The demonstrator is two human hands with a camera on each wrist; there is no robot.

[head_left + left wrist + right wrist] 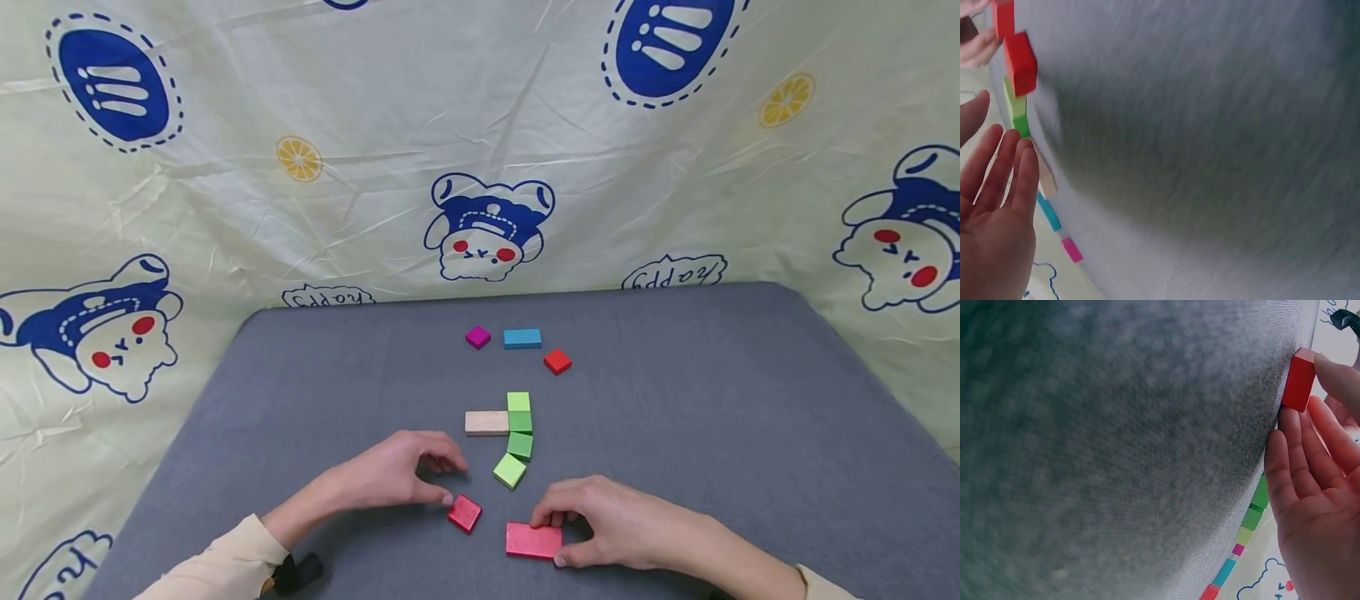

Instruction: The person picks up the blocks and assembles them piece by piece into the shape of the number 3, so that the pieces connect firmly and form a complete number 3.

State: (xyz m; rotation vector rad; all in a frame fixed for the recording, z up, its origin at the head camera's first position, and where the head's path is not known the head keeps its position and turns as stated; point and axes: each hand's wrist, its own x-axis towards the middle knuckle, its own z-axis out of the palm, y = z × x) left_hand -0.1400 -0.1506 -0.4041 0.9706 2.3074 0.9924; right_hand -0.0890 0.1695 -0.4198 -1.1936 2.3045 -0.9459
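Near the front of the table, my right hand (615, 525) holds a long red block (528, 542) by its right end, between thumb and fingers. In the right wrist view this red block (1299, 380) shows between the thumb and fingertips. A smaller red block (465, 513) lies turned to its left. My left hand (397, 471) hovers beside it with fingers spread; the thumb tip is at the block's corner, and whether they touch I cannot tell. Beyond the hands, several green blocks (520, 422) form a curved column, and a plain wooden block (486, 423) adjoins it on the left.
Farther back on the grey tabletop (675, 400) lie a magenta block (477, 337), a blue block (522, 338) and a bright red block (557, 362). A printed white cloth (375, 208) hangs behind the table.
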